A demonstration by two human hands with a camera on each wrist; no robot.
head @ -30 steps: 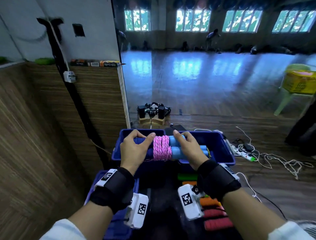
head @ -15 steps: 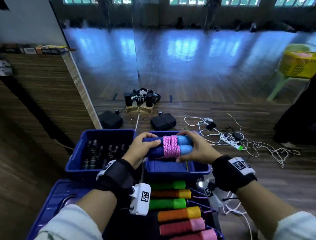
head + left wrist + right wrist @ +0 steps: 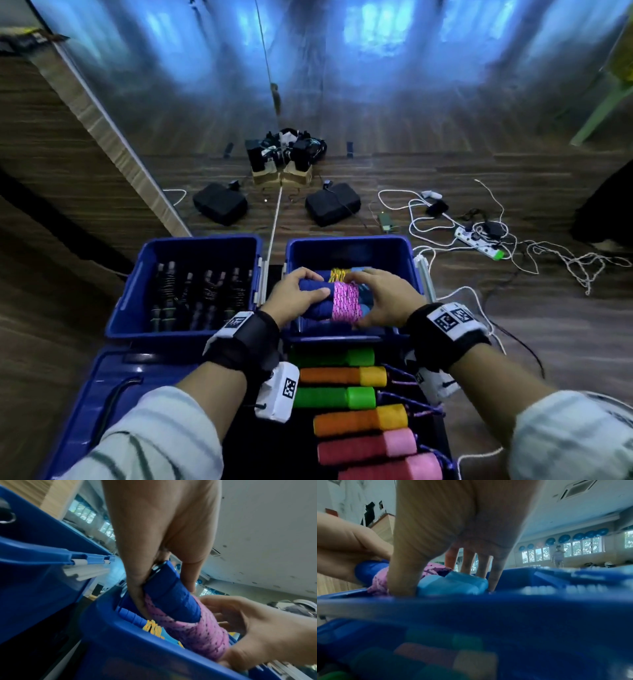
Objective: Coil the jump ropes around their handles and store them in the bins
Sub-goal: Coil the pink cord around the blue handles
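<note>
A blue-handled jump rope bundle (image 3: 344, 301) wrapped in pink cord sits low inside the right blue bin (image 3: 407, 250). My left hand (image 3: 297, 294) grips its dark blue end (image 3: 173, 596); my right hand (image 3: 383, 301) grips the light blue end (image 3: 452, 584), thumb on the near side, fingers over the far side. Under it lies another coiled rope with yellow cord (image 3: 339, 274). The left blue bin (image 3: 133, 301) holds several dark coiled ropes (image 3: 202, 294).
Uncoiled ropes with green, orange and pink foam handles (image 3: 346, 397) lie in a row on a dark surface before the bins. A blue lid (image 3: 102, 387) lies at the lower left. White cables and a power strip (image 3: 479, 243) sprawl on the floor to the right.
Both hands have lowered the pink-wrapped bundle from above the bin's rim down into the right bin. My head view has tipped downward.
</note>
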